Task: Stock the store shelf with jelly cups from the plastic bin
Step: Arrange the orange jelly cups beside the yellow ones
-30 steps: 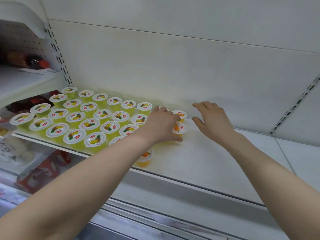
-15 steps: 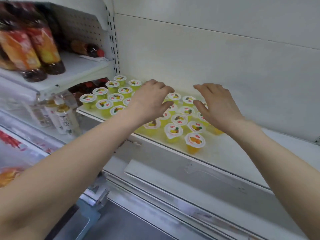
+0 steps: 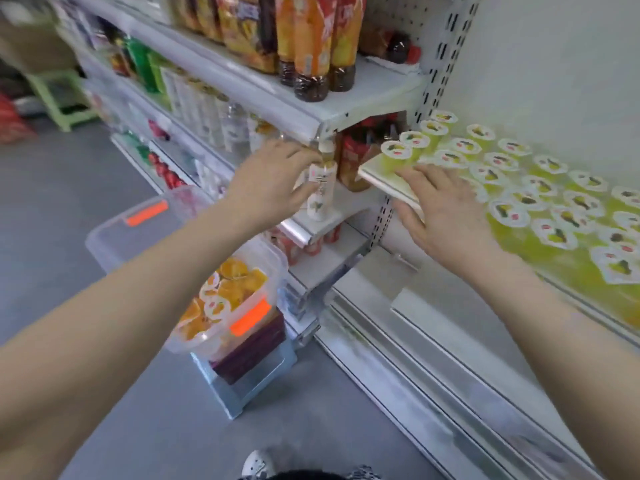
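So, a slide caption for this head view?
Empty left hand and right hand hover near shelved jelly cups, plastic bin below.

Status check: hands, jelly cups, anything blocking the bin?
Left hand open, empty, by bottled drinks. Right hand open over shelf edge. Jelly cups rowed on shelf; more in plastic bin below. Nothing blocking bin.

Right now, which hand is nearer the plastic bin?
Left. The left hand is above the bin, just beyond it; the right hand is farther off, over the shelf edge.
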